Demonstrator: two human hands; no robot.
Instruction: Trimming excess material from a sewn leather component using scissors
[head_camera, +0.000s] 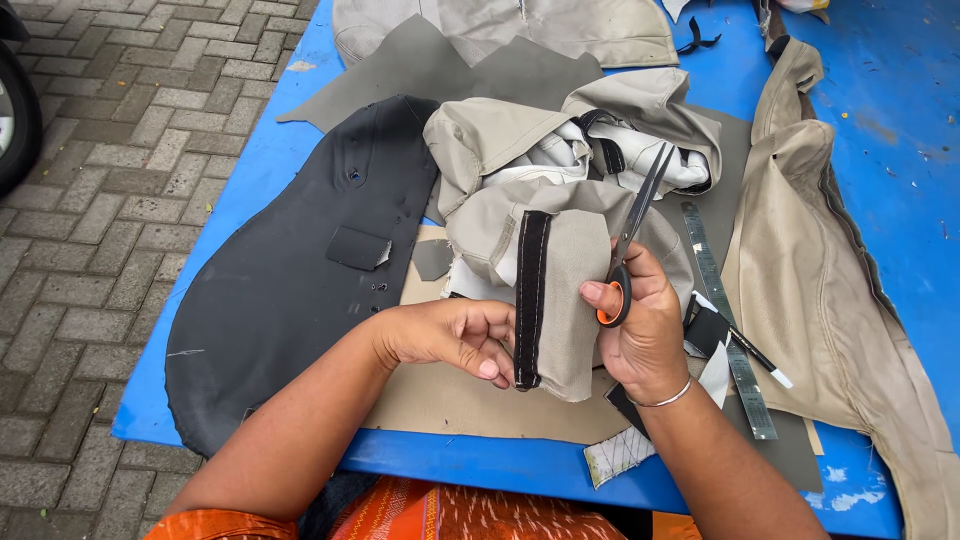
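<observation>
I see both of my hands over a blue table (300, 110) that stands on grey paving (90, 200); my left hand (450, 335) has its fingers curled closed on the lower left edge of a beige fabric cover (575, 290), pinching it beside a black strip (530, 300) that runs upright down the folded flap; my right hand (645, 335) is closed through the orange-lined handles of a pair of scissors (630, 235), whose dark blades rise together, tilted up and to the right, over the bunched top of the same cover; a thin metal bangle (668, 398) circles that wrist; the cover lies at the middle of the table, partly on a flat tan sheet (470, 400) and touching a large black curved panel (290, 270) to its left, which carries a small dark rectangular patch (357, 247); a metal ruler (728, 320) lies just right of my right hand, with a black-and-white pen (758, 355) across it; a second beige cover (830, 290) lies along the right side, and grey sheet pieces (420, 60) lie at the far end; orange patterned cloth (440, 512) shows at the near edge, below the table
</observation>
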